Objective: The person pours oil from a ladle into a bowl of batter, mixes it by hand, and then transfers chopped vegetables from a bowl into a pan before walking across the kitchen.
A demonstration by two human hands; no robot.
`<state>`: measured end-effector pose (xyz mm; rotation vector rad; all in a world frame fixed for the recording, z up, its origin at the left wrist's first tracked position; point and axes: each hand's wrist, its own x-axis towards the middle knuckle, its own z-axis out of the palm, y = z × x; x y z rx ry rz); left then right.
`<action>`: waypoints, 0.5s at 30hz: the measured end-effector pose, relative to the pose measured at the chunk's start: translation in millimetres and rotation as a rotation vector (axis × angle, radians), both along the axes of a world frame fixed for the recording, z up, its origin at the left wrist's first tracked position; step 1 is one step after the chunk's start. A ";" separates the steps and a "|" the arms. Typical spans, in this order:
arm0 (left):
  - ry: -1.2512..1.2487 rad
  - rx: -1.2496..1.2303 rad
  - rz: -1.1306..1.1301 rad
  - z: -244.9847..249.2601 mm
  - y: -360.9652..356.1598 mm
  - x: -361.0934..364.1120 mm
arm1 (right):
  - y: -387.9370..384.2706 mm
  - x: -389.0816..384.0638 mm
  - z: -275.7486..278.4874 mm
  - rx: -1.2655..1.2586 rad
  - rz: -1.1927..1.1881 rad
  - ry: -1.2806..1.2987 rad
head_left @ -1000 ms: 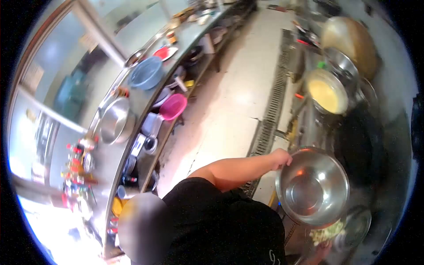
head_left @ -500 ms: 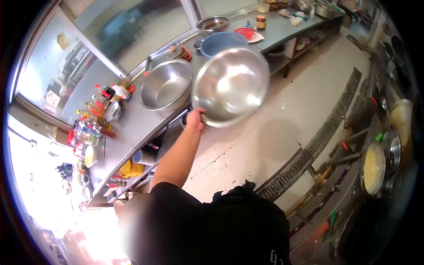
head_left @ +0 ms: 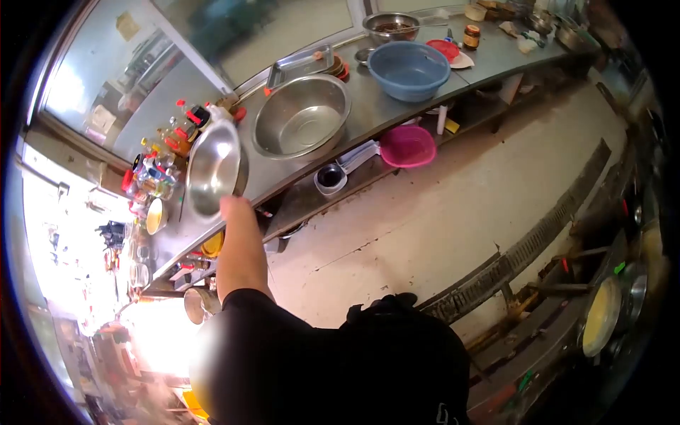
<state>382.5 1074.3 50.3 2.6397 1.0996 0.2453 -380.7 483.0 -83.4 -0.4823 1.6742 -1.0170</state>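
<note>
My left hand (head_left: 236, 207) is closed on the near rim of a wide stainless steel basin (head_left: 211, 173). The basin is tilted, its shiny inside facing me, over the left part of the metal counter (head_left: 265, 177). Bottles with red caps (head_left: 185, 120) stand just behind and left of it. To its right on the counter sits a second large steel basin (head_left: 304, 117), upright, with its inside bare. My right hand is out of view.
A blue plastic basin (head_left: 409, 71) stands farther right on the counter, near a steel bowl of dark contents (head_left: 391, 27) and a brown jar (head_left: 471, 37). On the shelf below is a pink basin (head_left: 409, 146). A floor drain grate (head_left: 510, 262) runs along the right.
My left hand has carried the steel basin leftward, from in front of the blue basin to beside the bottles. The pink basin on the lower shelf now shows. The view has shifted.
</note>
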 end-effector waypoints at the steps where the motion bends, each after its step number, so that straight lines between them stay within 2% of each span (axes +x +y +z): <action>1: 0.057 0.021 -0.016 -9.3 19.0 -0.8 | 5.3 -11.1 -0.7 0.002 -0.019 0.003; 3: 0.423 0.417 -0.346 -125.2 140.5 28.8 | 16.6 -36.4 -0.5 -0.004 -0.066 0.002; 4: 0.459 0.374 -0.270 -100.0 126.4 21.4 | 24.5 -53.1 -1.7 -0.013 -0.094 0.001; 6: 0.513 0.351 -0.278 -83.8 111.8 8.3 | 49.8 -94.3 1.3 -0.036 -0.169 0.003; 8: 0.571 0.405 -0.387 -87.2 107.3 11.1 | 88.8 -145.3 3.4 -0.073 -0.255 -0.015; 12: 0.522 0.432 -0.576 -95.6 90.2 29.6 | 176.9 -275.5 -16.0 -0.193 -0.394 -0.057; 14: 0.456 0.384 -0.655 -101.2 71.6 40.8 | 222.5 -335.4 -36.8 -0.288 -0.362 -0.110; 15: 0.414 0.320 -0.691 -108.0 58.8 45.6 | 248.4 -371.0 -52.7 -0.359 -0.265 -0.158</action>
